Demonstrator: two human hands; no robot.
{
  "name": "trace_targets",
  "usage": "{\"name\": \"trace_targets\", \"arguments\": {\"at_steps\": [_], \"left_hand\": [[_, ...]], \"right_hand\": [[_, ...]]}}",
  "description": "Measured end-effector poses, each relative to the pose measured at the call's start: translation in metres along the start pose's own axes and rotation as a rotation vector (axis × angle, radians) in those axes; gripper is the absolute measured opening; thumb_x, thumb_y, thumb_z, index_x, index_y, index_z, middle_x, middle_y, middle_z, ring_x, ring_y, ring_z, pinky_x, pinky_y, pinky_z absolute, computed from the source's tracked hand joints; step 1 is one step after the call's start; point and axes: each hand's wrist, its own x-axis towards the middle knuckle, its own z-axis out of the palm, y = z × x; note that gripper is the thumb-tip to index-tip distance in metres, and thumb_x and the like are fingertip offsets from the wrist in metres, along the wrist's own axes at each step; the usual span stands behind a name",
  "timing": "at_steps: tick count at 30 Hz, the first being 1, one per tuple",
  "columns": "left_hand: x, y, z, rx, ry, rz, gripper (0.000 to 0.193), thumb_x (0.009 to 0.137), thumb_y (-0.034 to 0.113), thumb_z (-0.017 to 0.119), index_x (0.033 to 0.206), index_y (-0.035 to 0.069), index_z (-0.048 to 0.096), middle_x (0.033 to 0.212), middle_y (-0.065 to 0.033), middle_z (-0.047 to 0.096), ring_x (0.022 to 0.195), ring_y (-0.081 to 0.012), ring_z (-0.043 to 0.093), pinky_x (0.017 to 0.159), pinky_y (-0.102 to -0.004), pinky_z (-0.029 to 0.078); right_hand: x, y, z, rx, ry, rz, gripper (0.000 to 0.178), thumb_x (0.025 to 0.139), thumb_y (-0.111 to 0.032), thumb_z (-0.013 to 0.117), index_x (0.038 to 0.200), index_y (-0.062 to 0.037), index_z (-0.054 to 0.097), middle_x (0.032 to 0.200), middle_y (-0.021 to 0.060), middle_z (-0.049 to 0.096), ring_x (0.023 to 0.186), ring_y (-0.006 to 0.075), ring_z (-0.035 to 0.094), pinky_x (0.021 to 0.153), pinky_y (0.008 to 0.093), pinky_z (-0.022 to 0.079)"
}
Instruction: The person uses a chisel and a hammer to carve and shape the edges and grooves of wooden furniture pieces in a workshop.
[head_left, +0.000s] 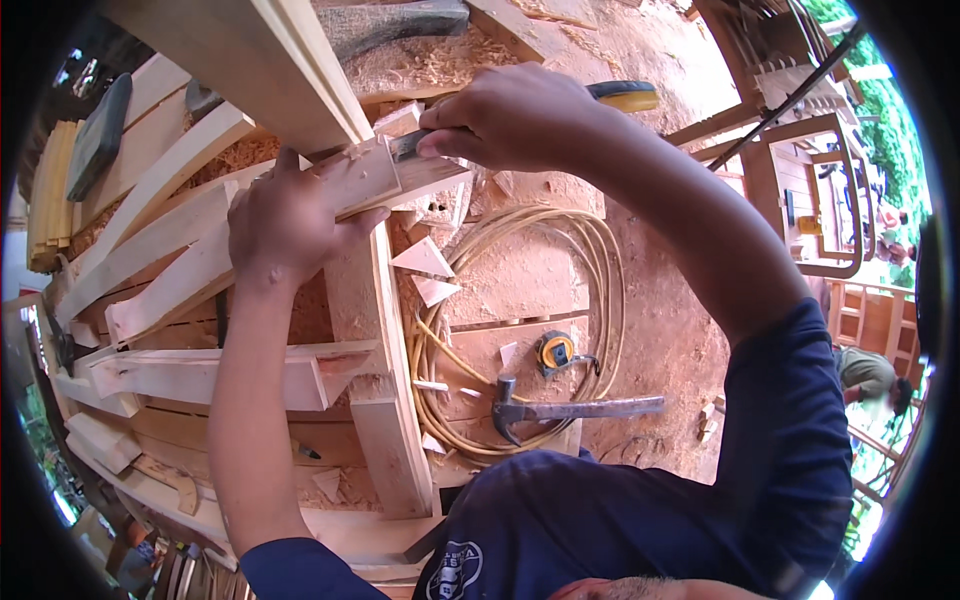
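My right hand [510,115] is closed around what looks like a chisel; its black-and-yellow handle end [628,96] sticks out behind the hand. The flat grey blade [407,146] lies against the end of a pale wooden piece [362,182], at a stepped cut. My left hand [283,222], smeared by motion, grips that same piece farther left, with the thumb along its near side. The piece rests across a pale wooden rail [362,290], close to a thick beam [250,70] that rises toward the upper left.
A claw hammer [575,408], a yellow-and-black tape measure [556,352] and a coiled yellow hose [610,270] lie on the right. Offcuts [424,258] and shavings are scattered about. Shaped wooden pieces [215,375] stand left. Another person [868,378] is at far right.
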Motion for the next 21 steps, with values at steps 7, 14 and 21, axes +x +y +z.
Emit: {"name": "trace_targets", "arguments": {"at_steps": [7,14,21], "left_hand": [[-0.002,0.002,-0.006,-0.010,-0.020,-0.056,0.097,0.061,0.065,0.096,0.135,0.012,0.061,0.091,-0.0113,0.075,0.085,-0.0359,0.078,0.078,-0.0507,0.061],[-0.002,0.004,-0.001,-0.009,0.004,-0.003,0.091,0.062,0.065,0.095,0.130,0.013,0.064,0.095,-0.0122,0.077,0.086,-0.0365,0.078,0.080,-0.0516,0.061],[0.002,0.007,-0.005,0.009,-0.020,-0.042,0.089,0.062,0.062,0.096,0.129,0.012,0.064,0.098,-0.0142,0.078,0.091,-0.0378,0.078,0.082,-0.0520,0.061]], "right_hand": [[-0.013,-0.008,-0.004,-0.011,-0.057,0.001,0.044,0.107,-0.056,0.061,0.115,-0.0179,0.081,0.099,0.0130,0.080,0.097,0.0367,0.079,0.087,0.0533,0.062],[-0.001,-0.004,0.007,0.111,0.058,0.067,0.045,0.107,-0.054,0.062,0.108,-0.0140,0.082,0.098,0.0143,0.080,0.096,0.0372,0.079,0.085,0.0544,0.062],[0.009,0.016,-0.002,-0.036,0.069,-0.124,0.043,0.103,-0.063,0.062,0.115,-0.0268,0.082,0.107,0.0072,0.080,0.105,0.0343,0.078,0.089,0.0522,0.062]]}}
